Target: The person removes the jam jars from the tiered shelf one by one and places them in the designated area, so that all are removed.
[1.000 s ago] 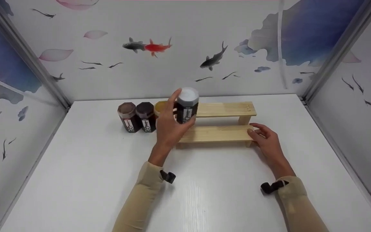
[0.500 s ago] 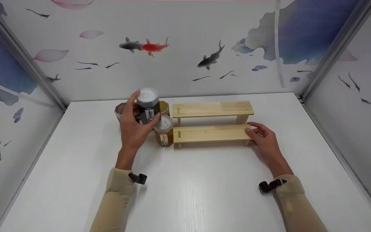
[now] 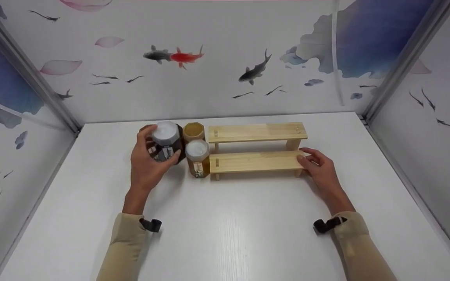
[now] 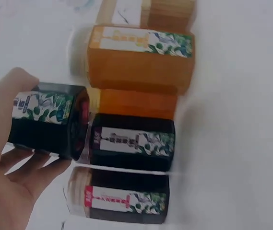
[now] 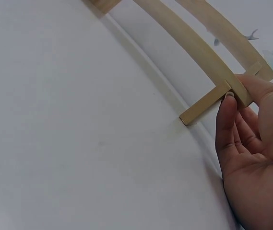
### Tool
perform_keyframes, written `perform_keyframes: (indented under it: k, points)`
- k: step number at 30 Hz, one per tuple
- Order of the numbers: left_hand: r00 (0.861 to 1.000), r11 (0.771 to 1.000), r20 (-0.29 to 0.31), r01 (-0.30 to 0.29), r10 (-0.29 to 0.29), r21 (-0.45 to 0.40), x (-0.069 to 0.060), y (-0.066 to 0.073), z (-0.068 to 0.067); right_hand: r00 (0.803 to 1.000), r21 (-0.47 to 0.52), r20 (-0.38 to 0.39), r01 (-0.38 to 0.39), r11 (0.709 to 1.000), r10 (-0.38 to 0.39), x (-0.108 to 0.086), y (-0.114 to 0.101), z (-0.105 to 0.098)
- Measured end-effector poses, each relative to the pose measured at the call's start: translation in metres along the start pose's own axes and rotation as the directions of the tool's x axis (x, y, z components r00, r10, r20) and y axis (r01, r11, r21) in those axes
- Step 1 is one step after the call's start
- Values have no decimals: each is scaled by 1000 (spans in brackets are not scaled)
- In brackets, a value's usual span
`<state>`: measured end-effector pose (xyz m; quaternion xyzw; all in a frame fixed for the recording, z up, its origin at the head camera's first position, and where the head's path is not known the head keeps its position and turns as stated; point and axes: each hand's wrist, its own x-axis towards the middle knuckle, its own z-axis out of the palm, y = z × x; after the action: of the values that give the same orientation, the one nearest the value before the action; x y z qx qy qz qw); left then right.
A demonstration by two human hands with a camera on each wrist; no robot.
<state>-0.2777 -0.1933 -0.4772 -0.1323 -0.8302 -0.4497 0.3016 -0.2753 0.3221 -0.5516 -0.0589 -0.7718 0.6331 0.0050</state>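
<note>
My left hand (image 3: 145,168) grips a dark hexagonal jar (image 3: 165,134) with a white lid between thumb and fingers. In the left wrist view its base is close to the top of a standing dark jar (image 4: 132,146); I cannot tell if they touch. Another dark jar (image 4: 126,199) with a red-marked label stands beside that one. An amber jar (image 3: 197,160) with a white lid stands just left of a two-tier wooden rack (image 3: 258,162). Behind it is a jar with a yellowish top (image 3: 193,132). At the rack's right end, my right hand (image 3: 320,171) pinches the lower shelf (image 5: 208,62).
The white table (image 3: 229,230) ends at a back wall (image 3: 225,93) printed with fish. Side panels (image 3: 436,156) stand left and right. A black wrist camera (image 3: 150,225) sits on each sleeve cuff.
My left hand has carried the dark jar left from in front of the rack, then lowered it over the dark jars, uncovering the amber jar. The right hand stays at the rack's end.
</note>
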Motion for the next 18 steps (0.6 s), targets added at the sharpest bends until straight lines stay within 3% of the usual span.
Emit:
perform_keyframes:
  k: [7,12,18]
  points:
    - [988,998,150,35,-43,56,-9,-16,-6,1000,15,-1,17,1000,-17,0,-2,2]
    - [963,995,251,102,-104,21,-13,-30,-6,1000,-11,-3,-1,1000,1,0,-1,2]
    - [921,983,348,181,-174,14,-16,-41,-2,1000,9,0,-4,1000,4,0,-1,-1]
